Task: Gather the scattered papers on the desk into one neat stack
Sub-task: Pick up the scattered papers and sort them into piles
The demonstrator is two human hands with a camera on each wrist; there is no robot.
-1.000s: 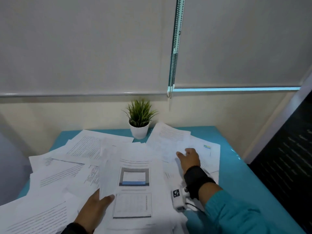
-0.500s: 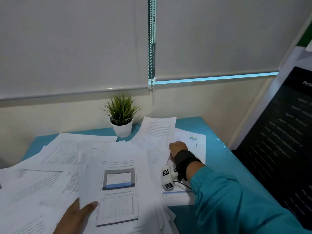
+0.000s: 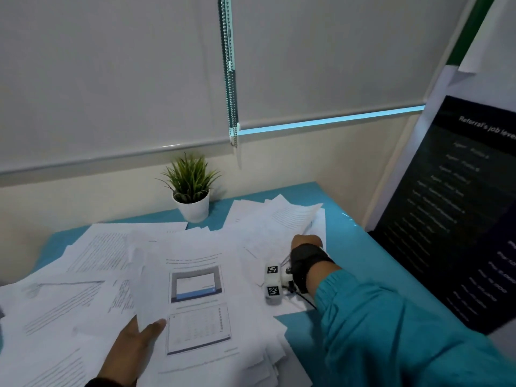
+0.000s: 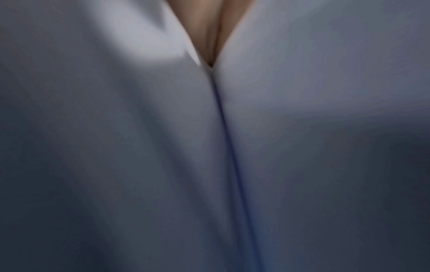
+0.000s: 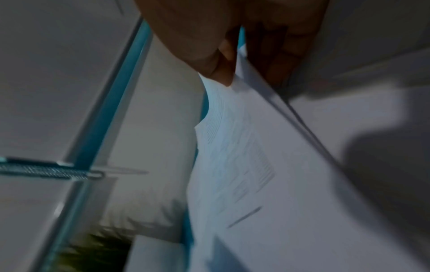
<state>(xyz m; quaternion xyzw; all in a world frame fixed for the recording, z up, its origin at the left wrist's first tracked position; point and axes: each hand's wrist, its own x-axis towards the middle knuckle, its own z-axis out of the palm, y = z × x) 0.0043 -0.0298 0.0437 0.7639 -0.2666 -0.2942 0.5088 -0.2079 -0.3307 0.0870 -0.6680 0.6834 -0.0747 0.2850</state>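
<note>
White printed papers lie scattered and overlapping across the teal desk. A thicker pile sits in front of me, topped by a page with a screenshot and a table. My left hand holds this pile at its near left edge, thumb on top; the left wrist view shows only blurred paper and a bit of my fingers. My right hand reaches to the far right and pinches a few text sheets, whose edge is raised off the desk. In the right wrist view my thumb and fingers pinch those sheets.
A small potted plant in a white pot stands at the back of the desk by the wall. A bead chain hangs from the roller blinds. A dark printed board leans along the desk's right side.
My right hand went from lying flat on the far-right sheets to pinching them and lifting their edge. My view has swung to the right. The left hand kept its hold on the pile.
</note>
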